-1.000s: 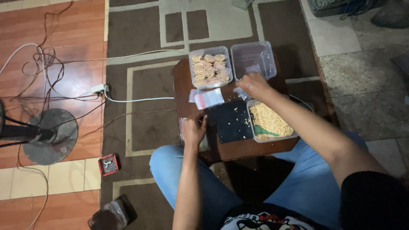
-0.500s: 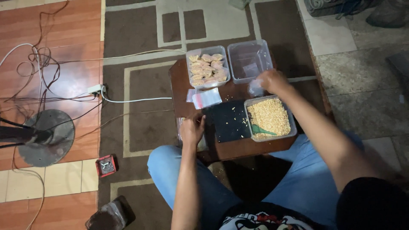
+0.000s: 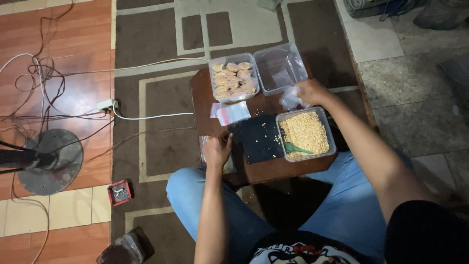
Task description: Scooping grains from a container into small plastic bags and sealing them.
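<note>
Above the far edge of the grain tub (image 3: 307, 133) on the low desk (image 3: 264, 168), the right hand (image 3: 309, 91) pinches an empty clear bag (image 3: 291, 99), likely needing opening before scooping, while the left hand (image 3: 217, 148) rests curled at the desk's near-left edge, its grip unclear.

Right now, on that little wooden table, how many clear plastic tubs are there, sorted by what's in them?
Tub of yellow grain with a green scoop: 1
Tub of filled small packets: 1
Nearly empty tub: 1
Total: 3
</note>
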